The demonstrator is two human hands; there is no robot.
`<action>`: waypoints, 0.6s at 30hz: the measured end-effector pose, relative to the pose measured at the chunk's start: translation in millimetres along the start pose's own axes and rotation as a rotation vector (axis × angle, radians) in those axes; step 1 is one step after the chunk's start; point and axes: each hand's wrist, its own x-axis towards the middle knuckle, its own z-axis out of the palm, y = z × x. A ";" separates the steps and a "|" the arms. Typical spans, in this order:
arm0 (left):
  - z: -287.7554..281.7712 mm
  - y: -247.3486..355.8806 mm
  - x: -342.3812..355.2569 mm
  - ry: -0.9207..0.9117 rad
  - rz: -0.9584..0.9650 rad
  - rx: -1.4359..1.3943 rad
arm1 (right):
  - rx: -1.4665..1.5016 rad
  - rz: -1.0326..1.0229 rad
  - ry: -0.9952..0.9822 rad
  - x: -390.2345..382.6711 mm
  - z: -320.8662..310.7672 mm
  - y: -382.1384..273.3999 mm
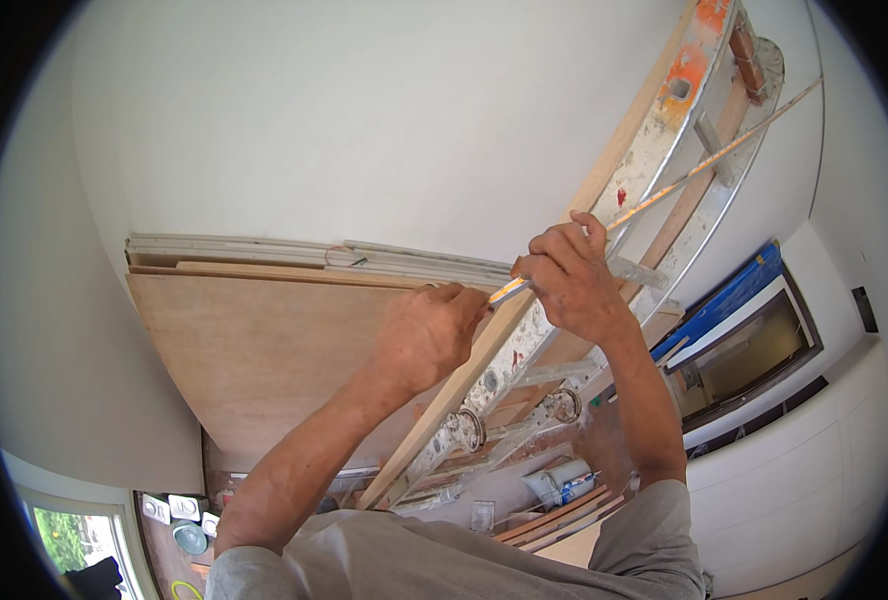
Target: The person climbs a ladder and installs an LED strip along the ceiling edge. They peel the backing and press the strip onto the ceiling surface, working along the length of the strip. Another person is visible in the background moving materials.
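Note:
Between my two raised hands runs a long thin yellow-and-white measuring strip point(509, 291), like a tape measure blade. It carries on past my right hand toward the upper right, slanting across the ladder. My left hand point(434, 335) is closed round its lower end, the fingers mostly turned away. My right hand point(572, 275) grips the strip higher up, beside a long pale wooden batten point(624, 150). That batten slants along the near side of a paint-spattered aluminium ladder point(654, 160). Whatever lies inside the left fist is hidden.
Behind my left hand, a large plywood sheet point(254, 340) leans on the white wall point(344, 120) with several white strips along its top. Below right are wooden strips point(554, 520) and a white bucket point(561, 480). A dark-framed opening point(744, 350) with blue covering is at right.

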 end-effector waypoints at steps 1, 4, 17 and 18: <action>-0.5 0.4 0.2 0.000 0.000 0.000 | 0.016 0.017 -0.012 0.8 -1.5 -1.0; -1.4 1.2 0.5 -0.044 -0.043 -0.031 | 0.020 0.036 -0.033 4.3 -4.9 -5.6; 1.4 -0.7 -0.4 -0.014 -0.005 0.024 | -0.002 0.055 -0.047 6.3 2.8 -14.3; 1.5 -1.0 -0.4 -0.015 -0.006 0.021 | -0.004 0.054 -0.046 7.2 2.5 -14.6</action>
